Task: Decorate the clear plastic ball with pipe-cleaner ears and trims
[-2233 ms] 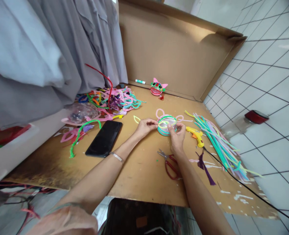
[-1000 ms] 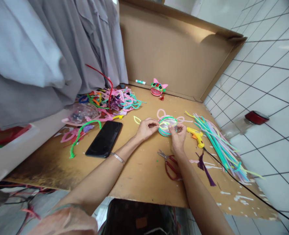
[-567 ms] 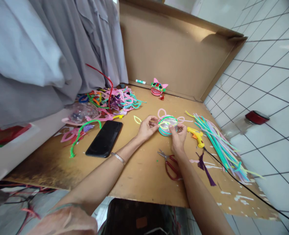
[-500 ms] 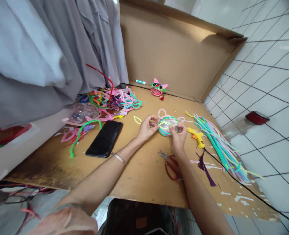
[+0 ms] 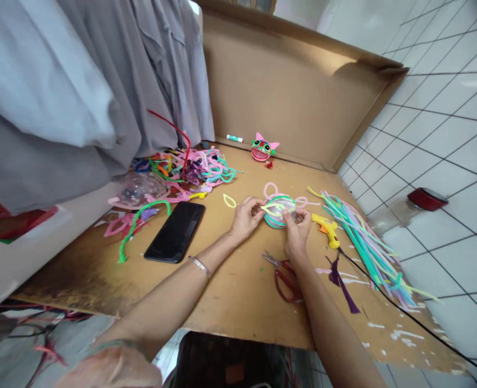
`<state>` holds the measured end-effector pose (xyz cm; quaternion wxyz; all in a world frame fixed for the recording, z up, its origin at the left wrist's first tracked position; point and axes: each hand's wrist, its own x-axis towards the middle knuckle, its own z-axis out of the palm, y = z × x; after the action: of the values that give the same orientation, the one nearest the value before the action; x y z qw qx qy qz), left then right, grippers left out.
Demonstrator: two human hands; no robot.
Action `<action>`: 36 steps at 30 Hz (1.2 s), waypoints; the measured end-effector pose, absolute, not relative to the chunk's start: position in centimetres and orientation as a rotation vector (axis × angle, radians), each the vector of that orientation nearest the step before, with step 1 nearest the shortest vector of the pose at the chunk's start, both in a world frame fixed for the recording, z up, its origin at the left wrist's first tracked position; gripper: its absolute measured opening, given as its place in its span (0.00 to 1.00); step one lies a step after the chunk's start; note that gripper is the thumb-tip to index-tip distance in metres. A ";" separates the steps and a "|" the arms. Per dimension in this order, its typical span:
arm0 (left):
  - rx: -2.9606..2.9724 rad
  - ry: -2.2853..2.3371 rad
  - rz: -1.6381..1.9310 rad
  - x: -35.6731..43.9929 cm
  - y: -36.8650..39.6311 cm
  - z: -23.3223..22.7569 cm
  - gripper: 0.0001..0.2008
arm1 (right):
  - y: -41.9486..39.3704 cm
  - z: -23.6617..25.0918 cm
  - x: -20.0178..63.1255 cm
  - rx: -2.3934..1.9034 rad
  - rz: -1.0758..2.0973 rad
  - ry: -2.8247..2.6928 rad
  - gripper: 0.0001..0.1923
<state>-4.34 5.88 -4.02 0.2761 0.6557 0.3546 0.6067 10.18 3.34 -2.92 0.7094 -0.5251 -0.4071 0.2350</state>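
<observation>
A thin yellow pipe cleaner (image 5: 271,207), bent into a narrow leaf-shaped loop, is stretched between my hands. The fingers of my left hand (image 5: 246,220) pinch its left end. My right hand (image 5: 297,229) has thumb and fingers closed at its right end, though the exact contact is hard to make out. Just behind and below the loop sits a clear round piece (image 5: 276,221) ringed with green and turquoise pipe cleaners. Pink pipe-cleaner loops (image 5: 270,190) lie beside it. A second yellow leaf-shaped loop (image 5: 229,201) rests left of my left hand.
Red-handled scissors (image 5: 285,280) lie near my right wrist. A yellow glue gun (image 5: 326,229) with a black cord and a bundle of pipe cleaners (image 5: 363,242) lie to the right. Leftward are a black phone (image 5: 175,231) and a pipe-cleaner heap (image 5: 200,164). A finished-looking face ornament (image 5: 262,150) stands behind.
The yellow pipe cleaner now shows as a wider, opened loop between my fingers. My hands have hardly moved; the whole view has shifted slightly.
</observation>
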 end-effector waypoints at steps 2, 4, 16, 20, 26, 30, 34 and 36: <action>1.749 0.954 1.629 -4.3 5.9 -4.0 0.05 | 3.3 -2.9 10.2 -1.161 0.527 -0.902 0.24; 1.708 0.952 1.612 -4.1 5.9 -3.9 0.06 | 3.4 -3.0 10.3 -1.162 0.535 -0.898 0.24; 1.372 0.938 1.453 -4.6 4.8 -2.6 0.14 | 3.5 -3.1 10.3 -1.179 0.525 -0.898 0.24; 1.402 0.930 1.492 -4.4 5.2 -2.8 0.13 | 3.5 -3.0 10.3 -1.172 0.524 -0.882 0.25; 1.318 0.886 1.478 -4.3 5.9 -3.5 0.13 | 3.4 -2.9 10.2 -1.160 0.544 -0.869 0.25; 1.231 0.858 1.461 -4.1 6.4 -4.0 0.16 | 3.4 -3.0 10.2 -1.174 0.539 -0.887 0.25; 1.161 0.837 1.435 -4.1 6.6 -4.1 0.17 | 3.5 -3.1 10.3 -1.186 0.540 -0.896 0.25; 1.157 0.846 1.430 -4.1 6.6 -3.9 0.18 | 3.5 -3.2 10.4 -1.192 0.532 -0.911 0.25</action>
<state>-4.12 6.60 -3.91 0.5300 0.4845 0.3545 0.5990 10.37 3.49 -3.16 0.6997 -0.5349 -0.4090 0.2389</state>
